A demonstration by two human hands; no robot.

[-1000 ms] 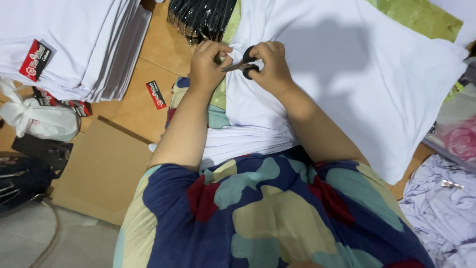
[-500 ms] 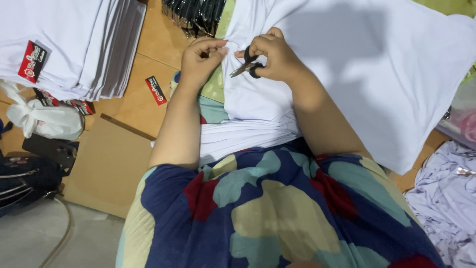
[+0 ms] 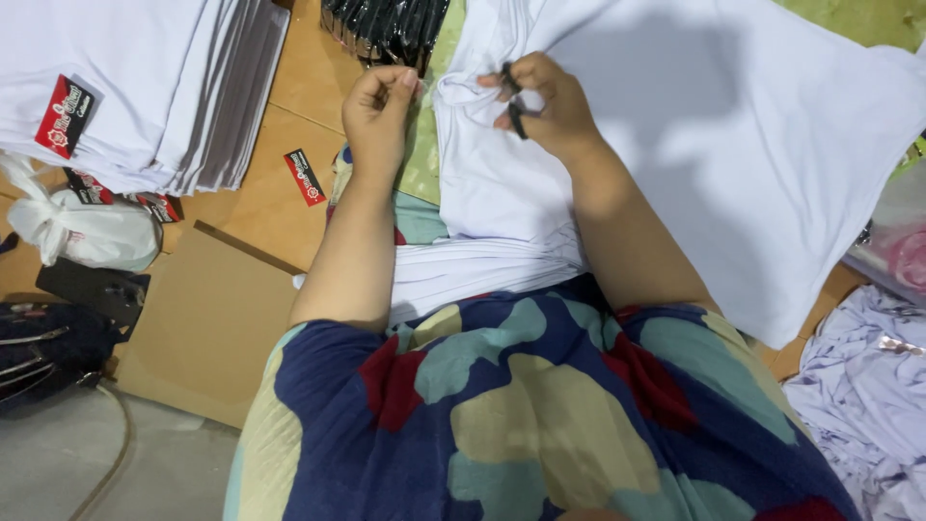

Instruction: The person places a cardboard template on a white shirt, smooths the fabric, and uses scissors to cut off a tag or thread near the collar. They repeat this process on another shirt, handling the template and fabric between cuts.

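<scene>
Up close, the right hand pinches a small pair of dark snips, its fingers curled tight around the handles, and presses them into the bunched edge of a white shirt spread across the lap. The left hand sits just beside that edge, fingers loosely curled with the thumb against the fingertips; whether it holds anything I cannot tell. Between the two hands runs the shirt's rumpled border, over a strip of green patterned cloth.

Room is tight. A row of black hangers lies just above the left hand, a stack of folded white shirts fills the upper left corner, and a red and black tag lies on brown cardboard beside the left forearm. To the right, the shirt's far edge drops off near a lilac garment.

Against half a second ago, the snips have turned from slanting outward toward the left hand to tucked up under the right hand's fingers, and the two hands have drawn slightly apart.
</scene>
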